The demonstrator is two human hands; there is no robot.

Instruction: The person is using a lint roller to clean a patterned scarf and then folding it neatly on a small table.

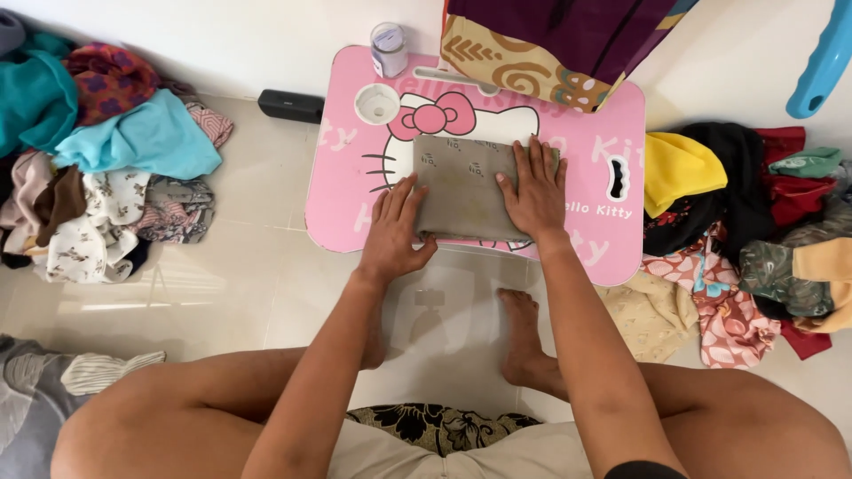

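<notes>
A folded grey-green cloth (461,182) lies on a small pink lap table (346,191) with a cartoon cat picture. My left hand (395,232) rests at the cloth's near left corner, fingers on the fabric and thumb along its near edge. My right hand (534,186) lies flat, palm down, on the cloth's right side. Both hands press on the cloth; neither lifts it.
A small jar (389,49) and a round cup hole (377,103) sit at the table's far left. A patterned bag (550,44) overhangs its far edge. Piles of clothes lie left (106,151) and right (754,239). A black box (291,106) sits on the floor by the wall.
</notes>
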